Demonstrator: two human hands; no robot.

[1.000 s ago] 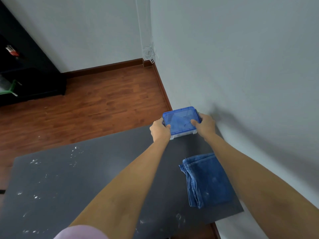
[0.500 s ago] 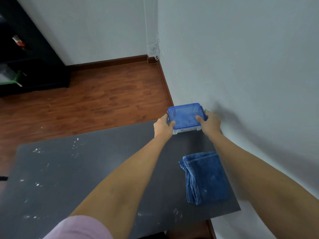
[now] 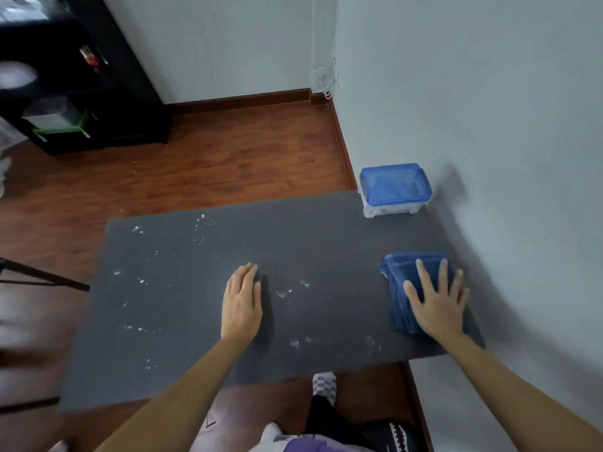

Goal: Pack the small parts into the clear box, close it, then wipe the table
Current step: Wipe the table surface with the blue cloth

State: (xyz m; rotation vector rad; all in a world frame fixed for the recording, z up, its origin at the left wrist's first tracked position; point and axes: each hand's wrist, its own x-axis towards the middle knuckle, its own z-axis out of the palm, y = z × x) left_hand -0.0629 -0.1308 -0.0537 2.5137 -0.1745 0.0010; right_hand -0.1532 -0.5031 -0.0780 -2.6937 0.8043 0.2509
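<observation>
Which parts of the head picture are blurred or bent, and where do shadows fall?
Head view: the left edge is smeared by motion blur; the wall bows from the wide lens; a soft shadow sits on it right of the box; the left hand shades the table.

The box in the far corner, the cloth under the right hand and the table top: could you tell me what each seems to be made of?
The box looks like clear, glossy plastic with a tinted blue see-through lid. The cloth looks like soft blue fabric, perhaps terry or microfibre, folded in layers. The table top is matte dark grey, possibly laminate or a mat; its white specks look like dust.
</observation>
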